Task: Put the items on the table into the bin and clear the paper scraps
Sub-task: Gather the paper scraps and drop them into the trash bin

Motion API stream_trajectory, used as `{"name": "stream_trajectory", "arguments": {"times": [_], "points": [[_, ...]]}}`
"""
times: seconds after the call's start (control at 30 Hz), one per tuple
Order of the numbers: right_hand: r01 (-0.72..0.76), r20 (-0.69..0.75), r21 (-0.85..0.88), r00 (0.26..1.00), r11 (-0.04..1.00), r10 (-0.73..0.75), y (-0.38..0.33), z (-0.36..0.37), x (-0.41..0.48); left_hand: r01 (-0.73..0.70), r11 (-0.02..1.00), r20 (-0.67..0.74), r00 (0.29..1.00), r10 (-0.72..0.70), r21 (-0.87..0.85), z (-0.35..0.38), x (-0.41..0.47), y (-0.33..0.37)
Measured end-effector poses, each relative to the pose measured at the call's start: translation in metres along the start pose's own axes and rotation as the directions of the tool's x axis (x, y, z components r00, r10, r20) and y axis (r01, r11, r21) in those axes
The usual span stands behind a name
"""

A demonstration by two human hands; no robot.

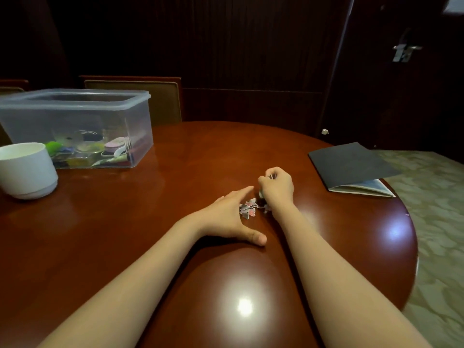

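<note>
Noted: right grip (276, 187) curled tight, pinching a few small pink-and-grey paper scraps (248, 210). The rest of the pile lies on the glossy red-brown wooden desk (175, 172), between the two grips. The left grip (226, 217) is spread flat, fingers straight, walling the pile.

Risk: light scraps could slip from the fist, or scatter across the slick surface under a hasty sweep.

Clear plastic bin (37, 116), well left of the left grip, holds mixed small colourful items. White round cup (25, 169) beside it: contents unseen.

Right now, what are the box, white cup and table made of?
The storage bin looks clear plastic: contents show through. The white cup, smooth and dull, could be plastic or ceramic. The table looks varnished wood: lights mirror off it.
</note>
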State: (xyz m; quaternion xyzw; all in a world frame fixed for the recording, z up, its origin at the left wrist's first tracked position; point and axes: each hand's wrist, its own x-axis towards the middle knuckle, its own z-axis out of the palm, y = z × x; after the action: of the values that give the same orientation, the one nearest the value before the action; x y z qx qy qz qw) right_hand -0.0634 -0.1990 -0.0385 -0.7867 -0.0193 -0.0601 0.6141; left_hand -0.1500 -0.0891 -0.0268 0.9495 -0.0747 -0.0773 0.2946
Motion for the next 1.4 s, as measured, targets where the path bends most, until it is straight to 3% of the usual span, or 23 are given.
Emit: {"name": "stream_trajectory", "arguments": {"times": [0.07, 0.17, 0.37, 0.5, 0.67, 0.83, 0.97, 1.13, 1.27, 1.33, 1.37, 1.4], "points": [[0.150, 0.052, -0.169, 0.988, 0.974, -0.143, 0.002, -0.003, -0.005, -0.018, 0.998, 0.023, 1.000, 0.020, -0.056, 0.001, -0.001, 0.000], [0.260, 0.153, -0.305, 0.963, 0.916, -0.222, 0.006, -0.002, -0.004, -0.020, 0.986, -0.030, 0.999, 0.015, -0.165, 0.001, 0.000, -0.003], [0.295, 0.265, -0.277, 0.938, 0.914, -0.223, 0.009, -0.013, -0.011, -0.001, 0.976, -0.267, 0.962, -0.058, -0.218, 0.010, 0.006, -0.002], [0.293, 0.238, -0.274, 0.943, 0.916, -0.231, 0.008, -0.016, -0.018, 0.052, 0.976, -0.384, 0.914, -0.131, -0.210, 0.017, 0.010, 0.008], [0.340, 0.228, -0.471, 0.938, 0.814, -0.260, 0.011, -0.008, -0.020, 0.085, 0.976, -0.469, 0.867, -0.171, -0.199, 0.023, 0.014, 0.014], [0.277, 0.134, -0.444, 0.961, 0.852, -0.243, 0.011, -0.005, -0.022, 0.080, 0.966, -0.550, 0.809, -0.207, -0.244, 0.029, 0.017, 0.027], [0.244, 0.099, -0.426, 0.970, 0.871, -0.223, 0.006, -0.005, -0.025, 0.099, 0.941, -0.537, 0.799, -0.269, -0.325, 0.035, 0.020, 0.032], [0.168, 0.075, -0.315, 0.985, 0.934, -0.153, 0.002, -0.004, -0.028, 0.054, 0.781, -0.459, 0.784, -0.419, -0.622, 0.036, 0.021, 0.033], [0.045, -0.007, -0.092, 0.999, 0.995, -0.046, -0.004, 0.004, -0.035, 0.024, 0.470, -0.236, 0.841, -0.486, -0.882, 0.034, 0.027, 0.042], [-0.036, -0.047, 0.078, 0.998, 0.996, 0.040, -0.005, 0.013, -0.037, -0.044, 0.393, -0.241, 0.850, -0.469, -0.919, 0.032, 0.027, 0.044], [-0.062, -0.063, 0.148, 0.995, 0.987, 0.072, -0.006, 0.018, -0.038, -0.069, 0.287, -0.218, 0.819, -0.531, -0.956, 0.032, 0.030, 0.041], [-0.073, -0.077, 0.194, 0.993, 0.978, 0.090, -0.007, 0.022, -0.039, -0.066, 0.270, -0.205, 0.826, -0.526, -0.961, 0.031, 0.030, 0.035]]}}
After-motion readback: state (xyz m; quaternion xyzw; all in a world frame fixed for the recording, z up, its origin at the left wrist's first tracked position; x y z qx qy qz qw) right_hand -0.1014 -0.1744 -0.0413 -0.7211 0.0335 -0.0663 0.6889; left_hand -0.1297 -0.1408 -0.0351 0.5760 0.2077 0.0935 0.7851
